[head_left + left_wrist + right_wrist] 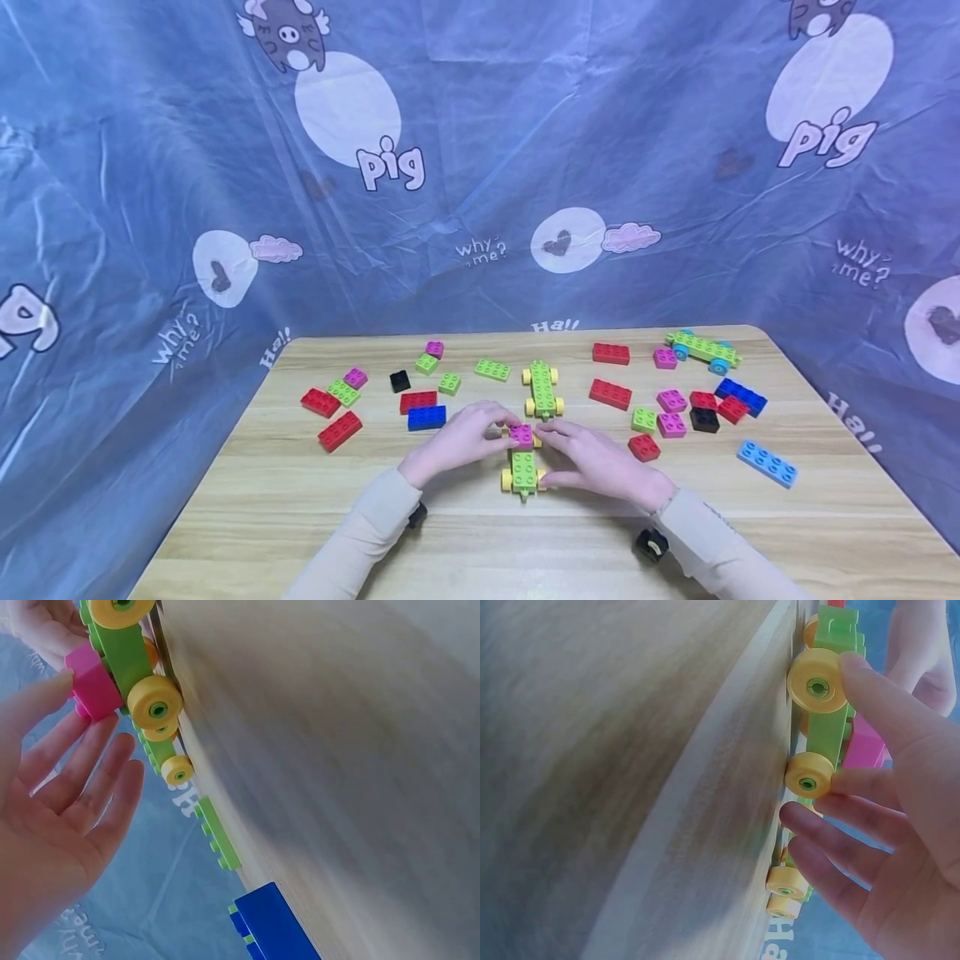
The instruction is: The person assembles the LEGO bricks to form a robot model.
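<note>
My left hand (463, 437) pinches a pink block (521, 436) between thumb and fingers. The block sits on the far part of a green toy car base (523, 468) with yellow wheels. In the left wrist view the pink block (93, 684) rests against the studs. From the right side, my right hand (603, 468) holds the base, its thumb on the near wheel (817, 681) and fingertips at the far wheel (810, 775). Just beyond stands a second green car base (542, 389) with yellow wheels.
Red, green, pink and black blocks lie to the left around a blue block (427, 418). More blocks lie to the right, with a light blue block (767, 463) near the edge. A blue-wheeled green car base (703, 348) stands at the back right, before a blue cloth (480, 167).
</note>
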